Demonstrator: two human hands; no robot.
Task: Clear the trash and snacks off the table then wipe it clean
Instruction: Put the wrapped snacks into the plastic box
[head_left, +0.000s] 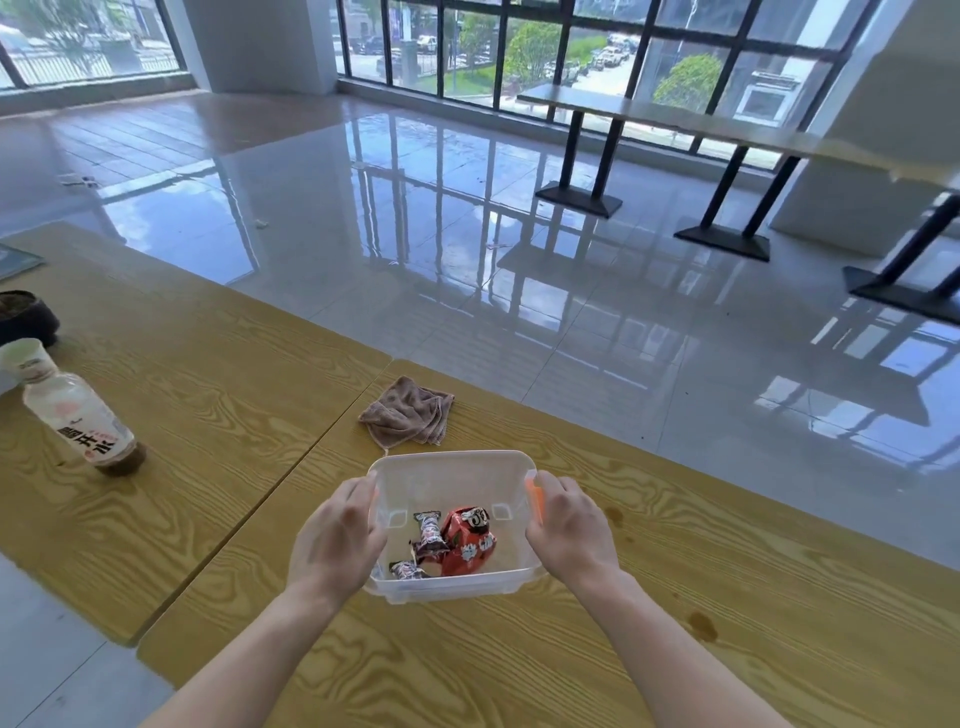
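A clear plastic box (447, 470) with orange side clips sits on the wooden table (675, 597) in front of me. My left hand (337, 540) grips its left wall and my right hand (569, 525) grips its right wall. Inside lie a red snack packet (470, 543) and two dark wrapped snacks (430, 532). A crumpled brown cloth (408, 410) lies just beyond the box. Brown spill stains (701, 623) dot the table to the right of the box.
On the adjoining table to the left stand a plastic bottle (83, 421) with a white label, a paper cup (21, 361) and a dark bowl (23, 317). Glossy tiled floor lies beyond the table's far edge. Black-legged tables (727, 135) stand by the windows.
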